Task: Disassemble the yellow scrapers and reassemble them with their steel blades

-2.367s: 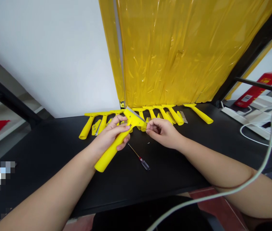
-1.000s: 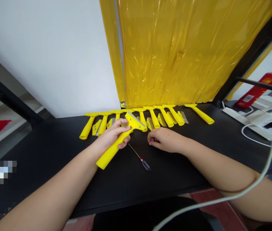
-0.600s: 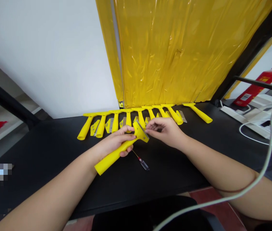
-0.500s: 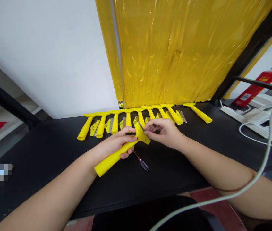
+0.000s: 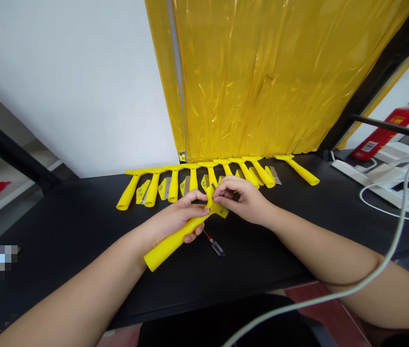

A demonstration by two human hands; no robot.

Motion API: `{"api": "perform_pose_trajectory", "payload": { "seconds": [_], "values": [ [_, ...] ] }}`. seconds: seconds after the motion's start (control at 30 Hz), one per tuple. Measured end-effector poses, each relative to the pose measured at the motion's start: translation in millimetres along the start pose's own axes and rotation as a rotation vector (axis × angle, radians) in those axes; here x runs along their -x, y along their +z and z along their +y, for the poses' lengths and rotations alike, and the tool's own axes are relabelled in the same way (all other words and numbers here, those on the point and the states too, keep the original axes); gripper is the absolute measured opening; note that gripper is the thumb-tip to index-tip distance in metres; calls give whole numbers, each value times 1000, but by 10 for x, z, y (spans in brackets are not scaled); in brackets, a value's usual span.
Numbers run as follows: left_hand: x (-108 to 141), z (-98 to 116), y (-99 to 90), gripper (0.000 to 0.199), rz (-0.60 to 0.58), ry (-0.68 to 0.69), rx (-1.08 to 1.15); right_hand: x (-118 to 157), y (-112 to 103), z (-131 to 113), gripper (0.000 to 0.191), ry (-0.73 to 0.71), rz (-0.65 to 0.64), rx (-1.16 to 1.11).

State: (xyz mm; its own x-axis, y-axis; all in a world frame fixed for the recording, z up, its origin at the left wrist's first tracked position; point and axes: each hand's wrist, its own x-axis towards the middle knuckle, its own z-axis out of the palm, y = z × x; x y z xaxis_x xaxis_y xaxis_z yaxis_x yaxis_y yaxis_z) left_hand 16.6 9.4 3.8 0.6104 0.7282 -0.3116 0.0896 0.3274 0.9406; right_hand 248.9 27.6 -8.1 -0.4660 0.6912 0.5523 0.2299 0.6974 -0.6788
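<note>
- We see the left hand (image 5: 179,217) closed around a yellow scraper (image 5: 184,234), gripping it at the neck; thumb above, fingers curled beneath.
- We find the right hand (image 5: 244,197) with thumb and forefinger drawn together, touching the scraper's head; we cannot tell whether anything small lies between the fingertips.
- We note the scraper raised in front of the person, tilted: its handle's end points down and to the left, its head up and to the right. The head is partly covered by the right fingers.
- Just below the hands, we observe a screwdriver (image 5: 216,246) lying on the black tabletop (image 5: 262,267), its dark handle toward the person, its shaft partly hidden by the left hand.
- Beyond the hands, we mark a row of yellow handles (image 5: 173,188) along the back edge, with yellow-and-metal blade pieces (image 5: 163,189) among them; one handle lies apart at the right end.
- Behind the row, we distinguish a white panel (image 5: 81,86) on the left and a glossy yellow sheet (image 5: 255,82) on the right.
- At far right, we identify a red bottle (image 5: 388,127), tilted in this view; a pale cable (image 5: 334,292) crosses before the right forearm.
</note>
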Motion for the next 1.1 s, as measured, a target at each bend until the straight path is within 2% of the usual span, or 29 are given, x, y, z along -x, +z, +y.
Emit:
{"api": "perform_pose_trajectory", "payload": {
  "seconds": [0.27,0.47,0.57,0.67,0.73,0.9,1.0,1.1],
  "values": [
    [25,5,21,28,-14,-3,18,0,13,66,5,86,-44,-121],
    [8,-22,-4,30,-43,13,41,1,57,111,32,272,-30,-311],
    [-9,-18,-48,31,-26,-13,39,-1,52,103,35,261,9,-292],
    [-35,2,-118,35,37,17,79,13,10,28,27,169,24,-123],
    [-56,19,-167,39,89,70,123,38,-11,-66,20,98,-63,6],
    [-111,37,-241,45,247,174,230,121,76,-286,25,22,-481,291],
    [-130,31,-265,47,322,209,271,146,145,-310,18,59,-581,415],
    [-137,17,-307,48,352,225,276,148,97,-288,7,151,-629,477]
  ]
}}
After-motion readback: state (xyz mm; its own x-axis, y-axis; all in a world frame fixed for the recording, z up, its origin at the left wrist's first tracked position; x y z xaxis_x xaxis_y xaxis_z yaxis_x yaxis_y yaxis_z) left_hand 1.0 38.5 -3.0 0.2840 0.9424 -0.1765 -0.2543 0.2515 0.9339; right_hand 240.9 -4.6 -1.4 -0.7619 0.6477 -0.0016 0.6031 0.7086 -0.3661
